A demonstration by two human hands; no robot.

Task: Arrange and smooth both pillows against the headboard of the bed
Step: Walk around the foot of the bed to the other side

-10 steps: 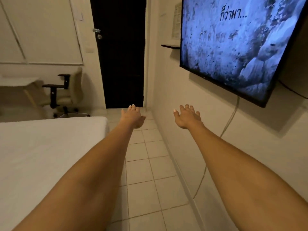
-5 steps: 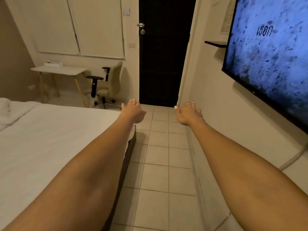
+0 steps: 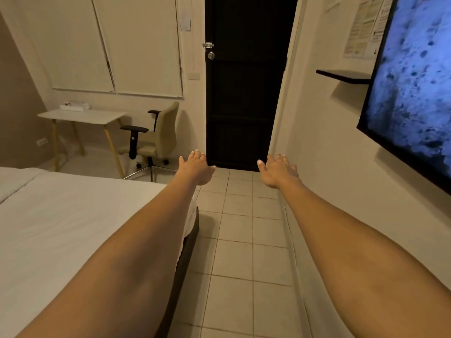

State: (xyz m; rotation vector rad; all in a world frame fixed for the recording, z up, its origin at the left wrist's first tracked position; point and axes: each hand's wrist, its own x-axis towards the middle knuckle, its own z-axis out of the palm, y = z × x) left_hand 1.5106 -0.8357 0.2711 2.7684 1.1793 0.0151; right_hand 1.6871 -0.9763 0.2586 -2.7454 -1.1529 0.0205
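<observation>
Right now we have both hands out in front, empty, fingers spread and holding nothing: left hand over the far corner of the bed, right hand over the tiled floor in the aisle. Pillows not clearly in view; a pale fold at the far left edge of the bed could be one, or bedding, we cannot tell. Headboard not visible either, so we judge it lies off frame to the left and the task is barely begun. Risks from here: we face the dark door, not the pillows, so reaching blind could land on the sheet and rumple it. The aisle is narrow, with the wall-mounted TV near the right arm and a small shelf beside it; a wide swing while turning could knock either. The dark bed frame juts at shin level, a trip hazard. The office chair and tabletop stand well apart, no concern.
</observation>
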